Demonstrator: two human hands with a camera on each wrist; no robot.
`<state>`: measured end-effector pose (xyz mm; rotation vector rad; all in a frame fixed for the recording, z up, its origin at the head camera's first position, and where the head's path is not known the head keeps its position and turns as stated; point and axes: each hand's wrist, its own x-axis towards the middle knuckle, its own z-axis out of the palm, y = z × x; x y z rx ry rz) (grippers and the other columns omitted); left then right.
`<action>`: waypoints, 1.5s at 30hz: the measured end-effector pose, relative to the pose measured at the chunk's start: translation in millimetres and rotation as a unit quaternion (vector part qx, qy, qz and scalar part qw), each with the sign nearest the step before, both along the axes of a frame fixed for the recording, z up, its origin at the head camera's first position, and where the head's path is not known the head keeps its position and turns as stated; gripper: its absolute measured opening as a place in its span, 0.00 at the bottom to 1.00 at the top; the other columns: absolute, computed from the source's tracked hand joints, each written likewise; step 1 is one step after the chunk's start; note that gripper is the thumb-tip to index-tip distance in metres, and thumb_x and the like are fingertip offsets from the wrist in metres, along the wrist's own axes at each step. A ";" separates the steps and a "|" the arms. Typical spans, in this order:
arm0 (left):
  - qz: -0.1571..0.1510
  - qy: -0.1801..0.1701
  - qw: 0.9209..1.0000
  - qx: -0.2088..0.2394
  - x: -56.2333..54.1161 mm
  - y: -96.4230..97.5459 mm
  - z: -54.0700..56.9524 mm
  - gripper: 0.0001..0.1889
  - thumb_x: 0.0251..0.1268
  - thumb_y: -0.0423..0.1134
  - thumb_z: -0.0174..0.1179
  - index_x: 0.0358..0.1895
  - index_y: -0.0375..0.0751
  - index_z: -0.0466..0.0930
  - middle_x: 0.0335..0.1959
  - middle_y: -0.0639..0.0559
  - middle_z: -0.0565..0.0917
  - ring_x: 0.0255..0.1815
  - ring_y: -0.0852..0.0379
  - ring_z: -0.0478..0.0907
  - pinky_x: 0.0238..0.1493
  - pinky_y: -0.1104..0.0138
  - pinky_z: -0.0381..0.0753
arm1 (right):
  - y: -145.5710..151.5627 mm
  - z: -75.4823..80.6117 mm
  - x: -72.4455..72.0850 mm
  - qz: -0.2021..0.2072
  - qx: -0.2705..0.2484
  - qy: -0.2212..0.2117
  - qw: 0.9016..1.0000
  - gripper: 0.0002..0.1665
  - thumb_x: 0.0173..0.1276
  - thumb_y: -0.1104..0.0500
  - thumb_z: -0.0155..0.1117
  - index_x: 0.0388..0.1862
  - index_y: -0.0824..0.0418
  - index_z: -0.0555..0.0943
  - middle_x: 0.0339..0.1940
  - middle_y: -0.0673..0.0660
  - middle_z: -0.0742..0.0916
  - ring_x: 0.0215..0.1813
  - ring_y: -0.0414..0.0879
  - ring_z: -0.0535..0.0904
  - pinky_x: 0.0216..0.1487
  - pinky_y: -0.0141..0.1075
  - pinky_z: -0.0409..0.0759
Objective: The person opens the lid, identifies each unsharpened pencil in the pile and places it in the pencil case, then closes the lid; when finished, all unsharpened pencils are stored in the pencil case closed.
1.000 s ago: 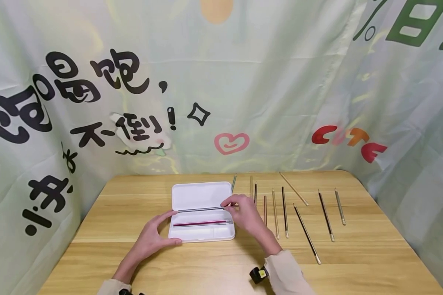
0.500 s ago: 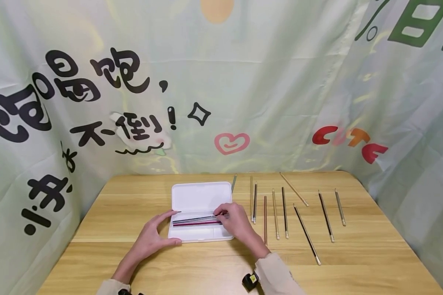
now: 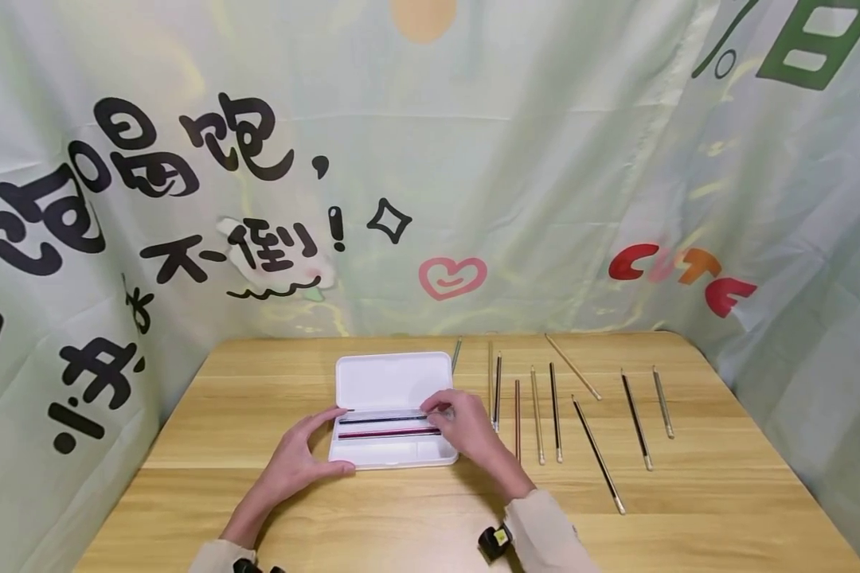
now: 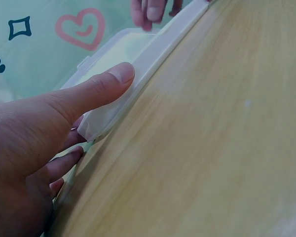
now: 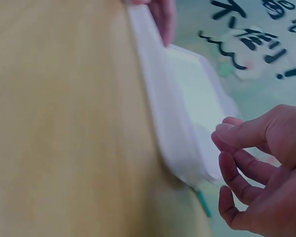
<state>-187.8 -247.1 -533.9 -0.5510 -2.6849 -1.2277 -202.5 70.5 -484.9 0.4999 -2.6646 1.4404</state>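
A white pencil case lies on the table with its lid raised at the back. A dark pencil and a magenta pencil lie lengthwise inside it. My left hand grips the case's left end, thumb on the front wall and fingers at the left side and back. Over the case's right end is my right hand, its fingertips close to the dark pencil's end. In the right wrist view, the thumb and loosely bent fingers show nothing between them. The pencils are hidden in both wrist views.
Several pencils lie scattered right of the case, among them a reddish pencil, a black pencil and a grey pencil. A green pencil sticks out behind the case. A printed curtain hangs behind the wooden table.
My right hand brought the dark pencil forward, then back a little; it now lies level behind the magenta pencil, and the fingers have come off it. My left hand has stayed on the case.
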 end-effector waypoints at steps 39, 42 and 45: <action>0.000 -0.021 1.000 0.007 -0.7 0.2 1.1 0.47 0.38 0.60 0.84 0.69 0.53 0.78 0.68 0.43 0.78 0.68 0.36 0.73 0.67 0.36 0.68 | 160.1 -1.1 10.9 -0.151 0.159 -0.022 0.976 0.29 0.66 0.65 0.72 0.61 0.80 0.76 0.39 0.63 0.85 0.40 0.55 0.84 0.44 0.53 0.84; 0.004 -0.020 1.000 0.006 0.3 0.9 1.1 0.47 0.38 0.60 0.84 0.69 0.54 0.78 0.68 0.43 0.78 0.68 0.35 0.73 0.67 0.35 0.68 | 160.0 -1.6 11.1 -0.153 0.168 -0.025 0.974 0.27 0.66 0.67 0.72 0.59 0.81 0.77 0.37 0.63 0.87 0.40 0.56 0.85 0.42 0.52 0.85; 0.006 -0.021 1.000 0.005 1.1 1.4 0.4 0.47 0.38 0.60 0.84 0.69 0.54 0.78 0.68 0.42 0.78 0.68 0.35 0.73 0.66 0.35 0.68 | 159.9 -1.3 13.0 -0.156 0.176 -0.027 0.972 0.25 0.66 0.67 0.71 0.59 0.79 0.78 0.34 0.60 0.88 0.37 0.54 0.85 0.39 0.51 0.84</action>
